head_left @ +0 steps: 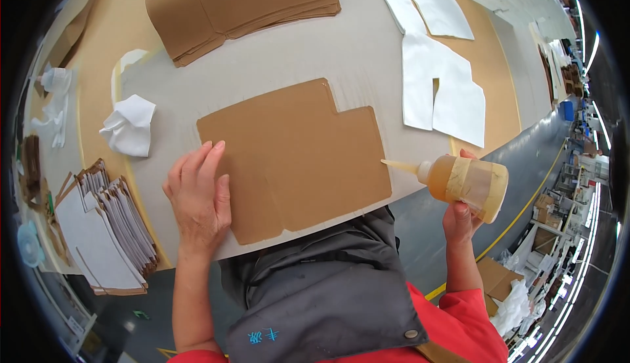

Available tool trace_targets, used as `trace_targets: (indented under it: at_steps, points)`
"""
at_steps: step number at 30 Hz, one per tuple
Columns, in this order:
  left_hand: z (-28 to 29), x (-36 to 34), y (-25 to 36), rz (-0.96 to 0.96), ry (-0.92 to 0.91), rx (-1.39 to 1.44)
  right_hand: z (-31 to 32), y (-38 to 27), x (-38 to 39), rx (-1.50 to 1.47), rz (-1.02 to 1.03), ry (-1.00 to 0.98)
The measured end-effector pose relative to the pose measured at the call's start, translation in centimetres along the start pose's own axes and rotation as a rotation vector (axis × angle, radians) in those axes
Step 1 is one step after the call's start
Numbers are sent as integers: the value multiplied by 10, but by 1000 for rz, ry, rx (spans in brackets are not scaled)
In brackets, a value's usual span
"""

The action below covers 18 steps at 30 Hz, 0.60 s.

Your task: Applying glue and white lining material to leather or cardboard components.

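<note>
A flat brown panel (295,160) with a stepped notch in its far right corner lies in front of me on the grey table covering. My left hand (199,199) rests at the panel's left edge, fingers stretched out, fingertips on or just beside that edge. In my right hand (461,215) is a squeeze bottle (467,182) with amber liquid and yellowish tape around it. The bottle lies tilted on its side, its long thin nozzle (400,165) pointing left at the panel's right edge. Whether the nozzle tip touches the panel I cannot tell.
Several brown panels lie stacked (243,2) at the far side. White cut pieces (440,68) lie to the far right, and a crumpled white cloth (130,127) to the left. Near left stands a pile of white-faced, brown-edged pieces (108,232). The table's front edge is against my apron (321,278).
</note>
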<state>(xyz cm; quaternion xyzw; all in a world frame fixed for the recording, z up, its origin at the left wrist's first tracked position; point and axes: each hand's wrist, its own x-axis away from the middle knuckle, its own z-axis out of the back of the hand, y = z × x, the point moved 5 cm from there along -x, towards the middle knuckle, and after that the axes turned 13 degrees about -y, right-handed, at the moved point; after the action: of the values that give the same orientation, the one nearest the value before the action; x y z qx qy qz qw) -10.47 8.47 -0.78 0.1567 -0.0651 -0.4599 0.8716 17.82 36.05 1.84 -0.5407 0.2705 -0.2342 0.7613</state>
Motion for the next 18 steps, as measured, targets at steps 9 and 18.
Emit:
trace_targets:
  at_steps: [9, 18]
  points:
    - [1, 0, 2, -12, 10, -22, 12, 0, 32, -72, -157, 70]
    - [1, 1, 3, -11, -4, -56, 9, 1, 43, -79, -92, 77]
